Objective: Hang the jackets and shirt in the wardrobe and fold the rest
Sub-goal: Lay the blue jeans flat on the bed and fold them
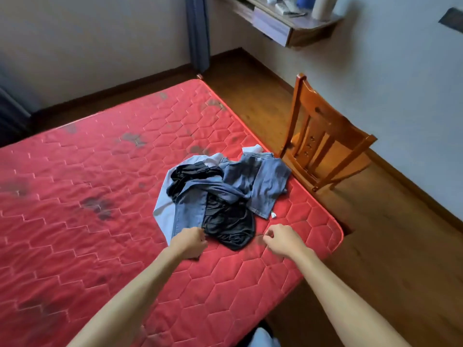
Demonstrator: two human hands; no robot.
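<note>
The mattress (pixel 75 234) was red, quilted in hexagons and blotched dark. Jeans (pixel 268 181) were faded blue, one garment (pixel 228 226) black.

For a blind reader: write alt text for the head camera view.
A person's left hand and right hand reach toward a tangled clothes pile, denim, black and pale blue, on a red mattress. A wooden chair stands beside it.

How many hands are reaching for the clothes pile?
2. The left hand is at the pile's near edge by the denim; the right hand is over the red mattress beside the black garment. No others show.
</note>
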